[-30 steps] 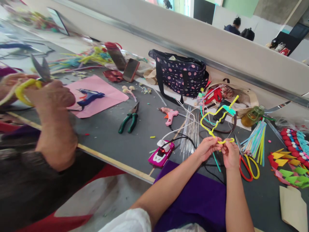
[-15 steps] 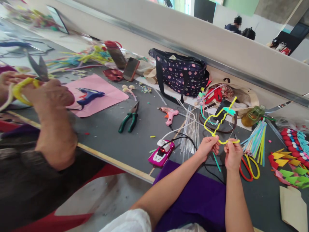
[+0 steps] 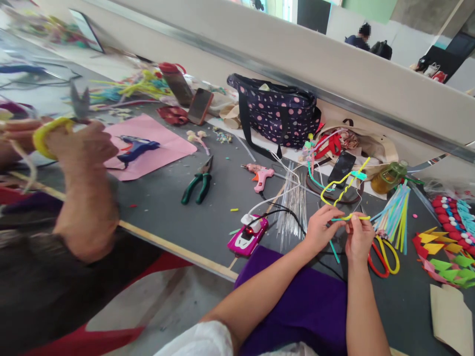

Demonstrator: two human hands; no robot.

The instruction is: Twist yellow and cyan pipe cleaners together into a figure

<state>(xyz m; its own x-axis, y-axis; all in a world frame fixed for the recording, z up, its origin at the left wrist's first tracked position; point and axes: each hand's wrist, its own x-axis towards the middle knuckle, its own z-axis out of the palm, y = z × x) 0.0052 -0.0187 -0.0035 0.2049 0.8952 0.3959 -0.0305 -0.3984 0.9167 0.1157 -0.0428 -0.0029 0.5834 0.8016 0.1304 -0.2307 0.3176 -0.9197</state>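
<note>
My left hand (image 3: 322,228) is closed in a pinch on the near end of a bent yellow pipe cleaner (image 3: 347,187). A turquoise tip also shows at these fingers. Close beside it, my right hand (image 3: 359,236) pinches the same yellow strand, whose free end sticks out to the right. Beyond the hands, the yellow pipe cleaner forms a loop with a twisted stem, and a turquoise wrap (image 3: 358,175) sits near its far tip. Orange-and-yellow-handled scissors (image 3: 386,256) lie right of my right hand, below a bundle of pastel pipe cleaners (image 3: 399,217).
At left, a co-worker's hand (image 3: 83,143) holds yellow-handled scissors (image 3: 52,136). Green-handled pliers (image 3: 198,183), a pink glue gun (image 3: 261,178), a magenta power strip (image 3: 248,237) with cables and clear sticks (image 3: 291,212) lie on the table. A dark patterned bag (image 3: 278,111) stands behind.
The yellow pipe cleaner loop has tilted and swung to the right. My left hand has shifted slightly right along the strand. The co-worker's scissors have moved right.
</note>
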